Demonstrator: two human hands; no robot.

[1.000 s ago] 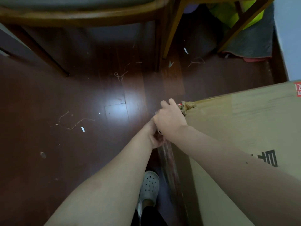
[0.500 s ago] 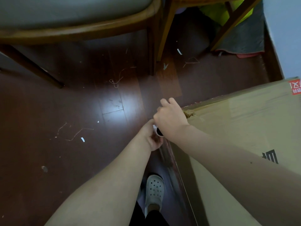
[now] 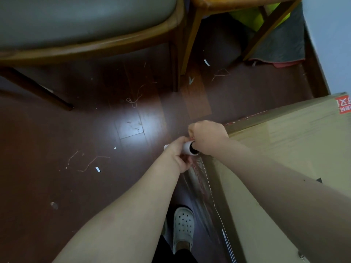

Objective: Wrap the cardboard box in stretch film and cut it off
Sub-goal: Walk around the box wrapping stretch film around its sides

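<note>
Fingers of both hands, left hand (image 3: 178, 154) and right hand (image 3: 207, 138), now grip the film roll (image 3: 190, 150), newly visible; box (image 3: 294, 149) corner just right. We judge wrapping's mid-way, w/ film trailing below.

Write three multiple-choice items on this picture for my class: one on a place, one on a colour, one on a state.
1. Where is the roll?
A. at the box corner
B. on the chair
C. beside the shoe

2. What colour is the shoe?
A. black
B. white
C. red

3. How is the roll held?
A. lying loose
B. left hand only
C. both hands grip it

Answers:
1 A: it sits at the box's near corner.
2 B: the perforated shoe is white.
3 C: left hand and right hand close round it.
</note>
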